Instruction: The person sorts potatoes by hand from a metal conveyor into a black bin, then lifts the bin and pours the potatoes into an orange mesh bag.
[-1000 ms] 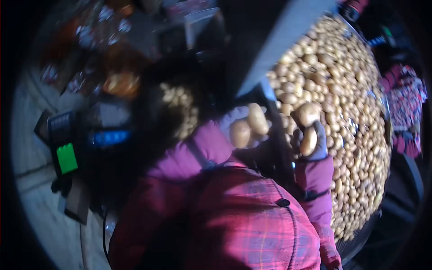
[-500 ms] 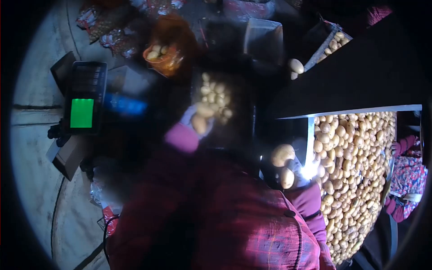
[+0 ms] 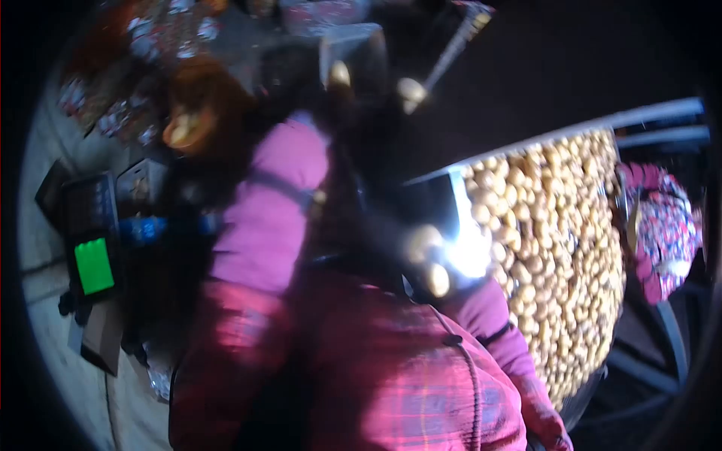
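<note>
Our left hand [image 3: 307,120] was stretched far ahead, its fingers too dark for us to tell whether closed. Our right hand [image 3: 469,259] gripped two potatoes [image 3: 438,279] just left of the potato heap [image 3: 560,248], and the green screen [image 3: 92,266] at left was too blurred to read.

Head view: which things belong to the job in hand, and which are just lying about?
In the job, it seems:
Right hand, holding two potatoes
Left hand, blurred, grip unclear
Potato pile beside the right hand
Bin, a lone potato by or in it

Lying about, apparently:
Green screen, untouched
Orange bag, untouched
</note>
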A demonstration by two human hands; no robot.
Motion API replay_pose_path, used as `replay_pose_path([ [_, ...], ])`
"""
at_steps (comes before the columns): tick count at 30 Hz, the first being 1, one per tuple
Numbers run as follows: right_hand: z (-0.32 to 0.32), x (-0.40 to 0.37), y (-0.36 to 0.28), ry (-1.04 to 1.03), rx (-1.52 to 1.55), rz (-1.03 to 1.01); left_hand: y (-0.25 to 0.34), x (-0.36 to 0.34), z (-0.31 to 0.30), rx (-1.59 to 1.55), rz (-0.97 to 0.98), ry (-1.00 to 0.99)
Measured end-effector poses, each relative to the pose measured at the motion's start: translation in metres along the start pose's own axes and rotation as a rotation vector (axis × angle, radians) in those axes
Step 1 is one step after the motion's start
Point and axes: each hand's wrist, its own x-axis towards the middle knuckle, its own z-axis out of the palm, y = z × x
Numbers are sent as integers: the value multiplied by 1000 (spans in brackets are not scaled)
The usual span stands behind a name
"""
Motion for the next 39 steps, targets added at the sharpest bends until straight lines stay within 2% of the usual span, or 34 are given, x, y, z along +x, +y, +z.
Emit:
replay_pose_path([
  [2,2,5,-1,20,23,-25,1,4,-34,20,472,-116],
  [3,2,13,0,9,39,-37,20,2,-46,1,499,-121],
  [5,6,37,5,-57,77,-60,77,-18,-89,-1198,-197,-360],
  [7,-2,58,11,-227,204,142,110,-36,-116,-2278,-1118,-485],
  [8,10,64,20,-199,304,23,113,-52,-100,-2354,-891,-395],
  [9,16,64,17,-216,302,34,116,-67,-85,-2409,-660,-301],
  [10,22,62,10,-201,269,6,111,-66,-97,-2651,-1036,-334],
  [11,24,61,6,-185,236,-23,114,-75,-79,-2687,-960,-212],
  [12,14,63,9,-160,194,-32,107,-78,-82,-2736,-1032,-257],
  [13,9,64,12,-152,298,30,100,-82,-85,-2784,-1107,-303],
  [14,9,63,15,-75,94,28,97,-88,-82,-2780,-1125,-279],
  [16,8,66,24,31,-212,-39,92,-96,-78,-3406,-877,-387],
  [17,7,71,25,26,-212,-35,93,-100,-78,-3405,-883,-378],
  [19,16,79,19,-32,370,92,94,-98,-92,-3080,-1344,-319],
  [20,27,75,10,-58,217,22,95,-99,-91,-3079,-1350,-315],
  [21,29,77,13,-63,217,25,95,-97,-89,-3091,-1495,-188],
  [22,30,81,17,-50,-135,-160,95,-97,-89,-3092,-1640,-52],
  [23,31,84,19,-35,-486,-344,95,-98,-91,-3090,-1643,-41],
  [25,33,77,11,-395,575,-105,88,-94,-110,-3122,-1625,37],
  [26,23,70,10,-168,302,-175,85,-90,-119,-3048,-1738,36],
  [27,16,58,3,55,24,-241,83,-94,-117,-3052,-1742,58],
  [29,1,37,-16,405,-982,-500,80,-100,-111,-3121,-1611,-17],
  [31,-51,32,0,534,-769,-363,75,-101,-108,-3118,-1655,84],
  [33,-67,29,-5,466,-1540,-592,68,-99,-100,-3113,-1684,181],
  [34,-76,31,0,418,-1691,-597,63,-102,-90,-3095,-1710,200],
  [35,-92,33,12,335,-1725,-567,59,-106,-80,-3076,-1736,220],
  [37,-89,31,27,320,-1889,-509,57,-115,-64,-3083,-1714,212],
  [39,-87,33,29,348,-1865,-517,59,-127,-52,-2914,-1884,150],
])
